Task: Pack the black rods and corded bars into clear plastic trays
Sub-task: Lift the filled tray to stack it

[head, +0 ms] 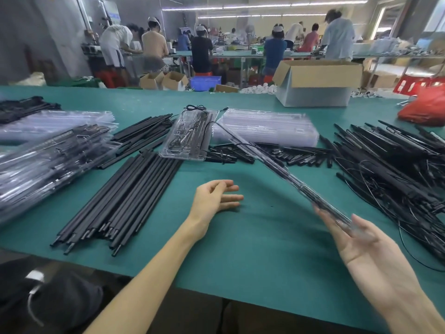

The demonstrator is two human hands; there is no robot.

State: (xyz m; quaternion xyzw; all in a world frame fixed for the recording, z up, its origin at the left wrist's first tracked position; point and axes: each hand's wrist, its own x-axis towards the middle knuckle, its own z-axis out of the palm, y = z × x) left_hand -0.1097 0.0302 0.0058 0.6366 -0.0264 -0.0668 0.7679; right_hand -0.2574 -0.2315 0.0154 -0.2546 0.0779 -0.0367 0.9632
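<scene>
A clear tray with black parts in it is held edge-on above the middle of the table, slanting from the near right up toward the table's centre. Its near end sits in the right hand, pinched between the thumb and the nearly straight fingers, though blur softens the grip. The left hand rests palm-up on the green cloth left of it, its fingers loosely spread and holding nothing. Beside that hand lies a bundle of black rods, running toward the near left edge. A filled tray holding cords lies flat at the centre, with a stack of empty trays to its right and short black pieces in front of the stack. Corded bars are heaped along the right edge, packed trays along the left. A cardboard box stands at the far edge, a red bag near the far right corner.
</scene>
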